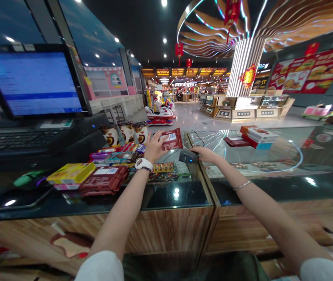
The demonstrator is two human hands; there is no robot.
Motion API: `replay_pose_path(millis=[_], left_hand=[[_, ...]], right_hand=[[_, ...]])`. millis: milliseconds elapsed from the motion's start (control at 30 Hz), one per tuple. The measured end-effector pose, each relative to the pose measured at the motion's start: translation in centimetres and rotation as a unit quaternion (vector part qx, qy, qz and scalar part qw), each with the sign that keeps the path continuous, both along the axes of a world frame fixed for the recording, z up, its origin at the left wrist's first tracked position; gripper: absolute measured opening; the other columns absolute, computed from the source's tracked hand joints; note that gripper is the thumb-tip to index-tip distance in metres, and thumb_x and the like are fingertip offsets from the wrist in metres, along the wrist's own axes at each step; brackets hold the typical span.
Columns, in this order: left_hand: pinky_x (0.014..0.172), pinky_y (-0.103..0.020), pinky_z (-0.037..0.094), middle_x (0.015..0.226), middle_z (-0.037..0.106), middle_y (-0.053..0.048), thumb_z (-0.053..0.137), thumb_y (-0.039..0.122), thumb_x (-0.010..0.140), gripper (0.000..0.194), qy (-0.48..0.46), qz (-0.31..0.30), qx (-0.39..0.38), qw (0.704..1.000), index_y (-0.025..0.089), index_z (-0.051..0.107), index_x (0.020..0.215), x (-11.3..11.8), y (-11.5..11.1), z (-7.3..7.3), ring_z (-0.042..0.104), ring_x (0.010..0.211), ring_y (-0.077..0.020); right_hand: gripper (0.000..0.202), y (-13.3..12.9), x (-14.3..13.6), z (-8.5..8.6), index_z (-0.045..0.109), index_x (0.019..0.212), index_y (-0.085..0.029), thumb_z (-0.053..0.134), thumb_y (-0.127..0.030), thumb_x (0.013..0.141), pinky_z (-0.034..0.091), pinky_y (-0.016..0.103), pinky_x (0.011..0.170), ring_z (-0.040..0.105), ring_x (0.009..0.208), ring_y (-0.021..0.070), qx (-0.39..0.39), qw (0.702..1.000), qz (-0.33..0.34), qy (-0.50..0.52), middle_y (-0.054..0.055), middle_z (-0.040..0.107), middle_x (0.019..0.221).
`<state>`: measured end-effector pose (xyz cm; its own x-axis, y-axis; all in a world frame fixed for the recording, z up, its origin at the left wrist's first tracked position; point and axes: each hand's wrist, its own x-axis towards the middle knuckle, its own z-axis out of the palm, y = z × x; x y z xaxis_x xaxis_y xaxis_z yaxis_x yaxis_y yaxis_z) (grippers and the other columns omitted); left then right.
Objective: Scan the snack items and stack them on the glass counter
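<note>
My left hand, with a white watch on the wrist, grips a dark red snack packet above the counter; a white barcode label on it faces me. In my right hand is a black barcode scanner, its head turned left, just below and to the right of the packet. Left of my left arm lie a stack of similar dark red packets and a yellow box. Beyond my right hand, another dark red packet rests beside some stacked boxes.
A monitor and keyboard stand at the left. Several cups and colourful snack bars sit behind the packets. A green and black mouse lies near the front left. Two glass-topped counters meet at a wooden seam.
</note>
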<state>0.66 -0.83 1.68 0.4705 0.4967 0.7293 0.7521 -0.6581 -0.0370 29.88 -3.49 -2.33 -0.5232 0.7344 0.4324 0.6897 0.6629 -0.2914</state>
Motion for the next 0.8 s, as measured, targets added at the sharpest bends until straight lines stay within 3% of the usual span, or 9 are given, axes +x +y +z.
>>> replay_pose_path(millis=[233,433,633,800], left_hand=[[0.125,-0.058,0.017,0.151,0.050,-0.014,0.079,0.026,0.073,0.058,0.008,0.005,0.001,1.000,0.023,0.061,0.128,0.0,-0.2,0.0,0.046,0.141,-0.0324],[0.125,-0.059,0.019,0.152,0.048,-0.013,0.078,0.031,0.075,0.058,0.030,0.023,0.005,0.999,0.023,0.060,0.130,-0.2,-0.1,-0.1,0.045,0.141,-0.0325],[0.124,-0.060,0.019,0.153,0.048,-0.013,0.080,0.030,0.073,0.061,0.033,0.016,0.010,0.999,0.024,0.061,0.131,-0.2,0.3,-0.4,0.045,0.141,-0.0338],[0.124,-0.059,0.019,0.152,0.049,-0.013,0.079,0.031,0.075,0.059,0.044,0.027,0.017,0.999,0.023,0.060,0.130,-0.3,0.4,-0.6,0.045,0.141,-0.0326]], right_hand=[[0.059,-0.1,1.1,0.4,0.069,0.116,-0.018,0.053,0.001,0.063,0.053,0.039,0.095,0.068,0.107,0.0243,0.018,0.999,-0.008,0.047,0.009,0.074,0.116],[0.045,-0.5,2.6,1.9,0.064,0.123,-0.021,0.061,-0.017,0.078,0.048,0.046,0.101,0.062,0.116,0.0288,0.079,0.989,-0.016,0.121,0.010,0.068,0.123],[0.047,-1.5,3.0,2.8,0.060,0.125,-0.018,0.062,-0.032,0.080,0.046,0.048,0.104,0.059,0.118,0.0312,0.081,0.978,-0.059,0.181,0.012,0.065,0.125],[0.041,-2.4,3.4,3.8,0.065,0.116,-0.017,0.057,-0.031,0.077,0.053,0.045,0.090,0.066,0.101,0.0299,0.092,0.973,-0.099,0.187,0.009,0.073,0.109]])
